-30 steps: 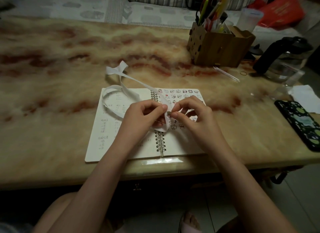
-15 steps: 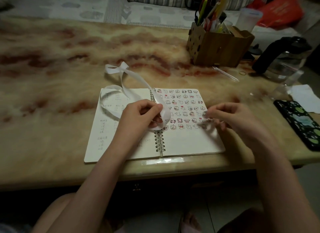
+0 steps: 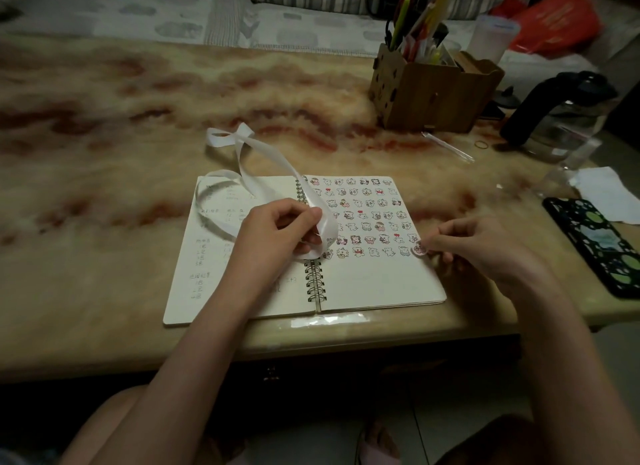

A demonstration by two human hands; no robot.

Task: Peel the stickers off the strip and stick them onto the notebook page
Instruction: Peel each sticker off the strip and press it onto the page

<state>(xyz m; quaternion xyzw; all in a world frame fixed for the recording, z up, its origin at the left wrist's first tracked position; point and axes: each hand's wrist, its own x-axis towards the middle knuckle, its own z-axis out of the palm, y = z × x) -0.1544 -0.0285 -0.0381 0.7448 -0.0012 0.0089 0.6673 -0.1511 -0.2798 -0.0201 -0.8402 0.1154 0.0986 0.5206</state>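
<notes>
Head view centres on one small round sticker (image 3: 419,248), pinched in the grip of the right hand (image 3: 485,246) at the right edge of the notebook (image 3: 374,281) page. It is level with the lowest row; whether it already touches the paper or hangs just above it I cannot tell. Rows of stickers (image 3: 363,215) already fill the upper part of that page, and the one in hand looks set to close the bottom row at its right end. The lower part of the page is bare, so by my reading the task is well along but has room to go on. The strip (image 3: 330,229) is held in the grip of the left hand (image 3: 277,232), fingers curled round it just beside the spiral binding. From there it loops over the written left page and trails onto the table (image 3: 104,257) behind the notebook, ending in a loose twist. The trailing length looks plain white, most likely peeled; how many stickers are left on the held part is hidden by the fingers. Farther out on the table stand a wooden pen box (image 3: 433,97) and a glass jug (image 3: 561,115), with a phone (image 3: 599,246) near the right edge.
</notes>
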